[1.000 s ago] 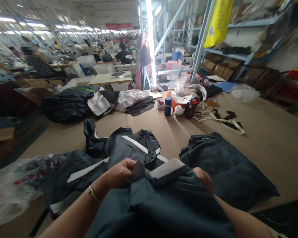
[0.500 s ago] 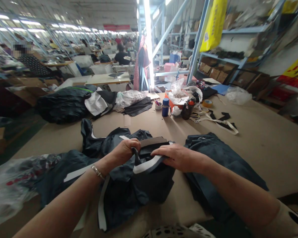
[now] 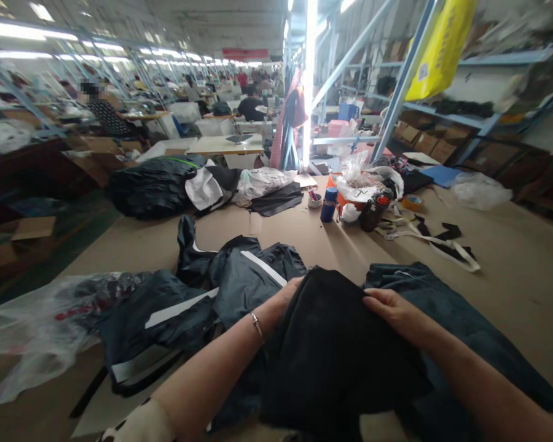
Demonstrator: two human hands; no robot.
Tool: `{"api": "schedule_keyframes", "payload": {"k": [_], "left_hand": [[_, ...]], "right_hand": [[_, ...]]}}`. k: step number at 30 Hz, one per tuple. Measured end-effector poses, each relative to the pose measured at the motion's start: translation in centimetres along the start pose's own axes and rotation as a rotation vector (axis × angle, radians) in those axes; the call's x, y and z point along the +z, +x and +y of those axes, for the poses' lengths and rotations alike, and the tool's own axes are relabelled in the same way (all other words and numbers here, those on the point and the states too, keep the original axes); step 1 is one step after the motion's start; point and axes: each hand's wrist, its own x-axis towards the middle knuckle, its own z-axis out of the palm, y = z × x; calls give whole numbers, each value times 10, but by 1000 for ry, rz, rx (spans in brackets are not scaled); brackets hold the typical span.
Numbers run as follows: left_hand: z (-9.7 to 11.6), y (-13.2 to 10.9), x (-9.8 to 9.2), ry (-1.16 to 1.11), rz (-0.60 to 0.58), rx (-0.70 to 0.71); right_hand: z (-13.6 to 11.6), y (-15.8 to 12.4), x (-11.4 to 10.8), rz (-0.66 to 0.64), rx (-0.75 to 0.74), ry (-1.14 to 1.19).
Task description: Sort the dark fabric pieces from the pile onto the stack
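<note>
Between my hands hangs a black fabric piece [image 3: 338,350], held up by its upper edges over the front of the table. My left hand [image 3: 286,301], a bracelet at its wrist, grips the left edge; its fingertips are hidden behind the cloth. At the upper right corner my right hand [image 3: 394,312] pinches the cloth between thumb and fingers. To the left lies a crumpled dark navy garment [image 3: 244,279] with white strips. Beside my right forearm a folded dark cloth pile [image 3: 470,331] rests on the table.
A clear plastic bag [image 3: 41,325] lies at the left. Further back on the table [image 3: 520,270] stand a blue bottle [image 3: 329,205], a dark flask [image 3: 375,210] and an orange container [image 3: 343,197]. A big black bundle [image 3: 150,187] sits at the back left. People work at machines beyond.
The white-edged part of the garment has left my hands' grasp from view; a broad black face of cloth now faces me. Both hands are lower and nearer, and the view has turned left.
</note>
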Motion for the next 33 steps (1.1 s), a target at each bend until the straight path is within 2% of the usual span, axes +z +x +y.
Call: {"api": "schedule_keyframes", "payload": {"k": [3,6,7,9,11,12,13,15,17,19,22,25,27,29,31,33], "left_hand": [[-34,26,-46,405,211,-65],[-65,42,-84,768,316,-163],[-73,46,-89,865,325,-196],[-88,52,-86,1025,325,-254],[-98,57,-74,1145,316,-303],[-101,58,-67,1190,312,-325],[-102,60,-62,1226,306,-344],[-102,62,-57,1266,283,-362],[-98,60,-61,1278,258,-348],[-88,51,-70,1282,257,-313],[-69,22,-76,1291,297,-217],[-59,-19,-64,1284,334,-85],[-64,-45,-47,1236,357,28],[-81,-67,-27,1178,369,133],[-101,-83,-8,1143,353,198],[-119,-95,9,1109,323,219]], "right_hand": [[6,-22,-45,324,73,91],[28,-50,-104,569,160,73],[38,-59,-123,665,169,-11],[59,-76,-153,875,147,-279],[75,-88,-166,1044,102,-489],[80,-90,-165,1063,90,-537],[83,-89,-160,1046,74,-563],[83,-79,-135,970,21,-586],[78,-60,-97,842,-60,-592],[74,-34,-54,657,-136,-525],[75,10,8,347,-166,-356],[85,59,54,198,-42,-59],[93,90,74,150,136,221],[100,115,89,72,293,429],[107,130,102,-8,346,486],[113,136,114,-31,327,442]]}}
